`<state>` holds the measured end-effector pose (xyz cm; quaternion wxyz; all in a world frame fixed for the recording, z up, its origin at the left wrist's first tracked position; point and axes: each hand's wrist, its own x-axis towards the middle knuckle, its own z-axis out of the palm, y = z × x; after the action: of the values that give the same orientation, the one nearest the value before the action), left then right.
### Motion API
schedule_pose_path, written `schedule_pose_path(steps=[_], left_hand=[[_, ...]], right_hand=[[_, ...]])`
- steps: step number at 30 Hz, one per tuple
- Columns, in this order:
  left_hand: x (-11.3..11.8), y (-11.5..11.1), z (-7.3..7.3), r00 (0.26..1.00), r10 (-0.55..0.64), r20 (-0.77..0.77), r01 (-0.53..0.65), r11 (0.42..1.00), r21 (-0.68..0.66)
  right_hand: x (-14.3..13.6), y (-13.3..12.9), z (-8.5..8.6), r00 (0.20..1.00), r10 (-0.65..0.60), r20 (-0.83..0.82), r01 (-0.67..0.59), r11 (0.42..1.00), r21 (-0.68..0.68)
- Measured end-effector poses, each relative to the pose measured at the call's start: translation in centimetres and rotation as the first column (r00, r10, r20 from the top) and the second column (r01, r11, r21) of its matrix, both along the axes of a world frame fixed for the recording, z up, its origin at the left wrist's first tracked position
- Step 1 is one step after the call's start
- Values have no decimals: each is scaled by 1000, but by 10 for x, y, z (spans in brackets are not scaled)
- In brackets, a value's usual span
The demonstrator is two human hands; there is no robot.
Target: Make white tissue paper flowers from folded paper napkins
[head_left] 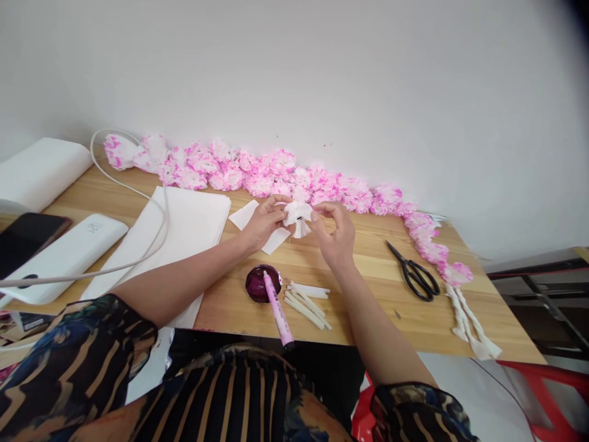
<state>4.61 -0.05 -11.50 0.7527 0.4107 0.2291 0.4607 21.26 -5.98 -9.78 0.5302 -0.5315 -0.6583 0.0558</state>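
Between my two hands, above the middle of the table, is a white paper flower [298, 213] with a dark spot at its gathered middle and a pleated tail below. My left hand [268, 222] pinches its left edge between thumb and fingers. On the opposite edge, the thumb and forefinger of my right hand [335, 233] close on the paper. Below the hands, a pink marker [277, 310] lies with its tip end on a small dark purple dish [256, 284]. Several thin white paper rolls [308, 304] lie beside it.
Pink-edged paper flowers [271, 172] line the wall side of the table [368, 307]. Black scissors [414, 273] lie at right. White sheets [184, 221], a power bank [69, 252], a phone [32, 239] and a tissue pack [41, 172] are at left. A cable [124, 184] loops over the sheets.
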Motion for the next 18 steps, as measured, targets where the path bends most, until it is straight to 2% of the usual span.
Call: schedule_pose_path(steps=[4,8,12,18], left_hand=[[0,3,-6,996,80,-35,-79,996,37],[1,4,-8,989,118,-84,-109,989,102],[3,1,-6,976,148,-158,-125,982,142],[1,-1,-3,951,132,-278,-69,972,224]], right_hand=[[-2,-2,0,977,88,194,-81,996,-44],[-2,0,-5,969,105,222,-87,992,-90],[-3,2,-7,986,72,150,-52,990,-131],[-6,2,-6,988,91,-122,-122,953,-278]])
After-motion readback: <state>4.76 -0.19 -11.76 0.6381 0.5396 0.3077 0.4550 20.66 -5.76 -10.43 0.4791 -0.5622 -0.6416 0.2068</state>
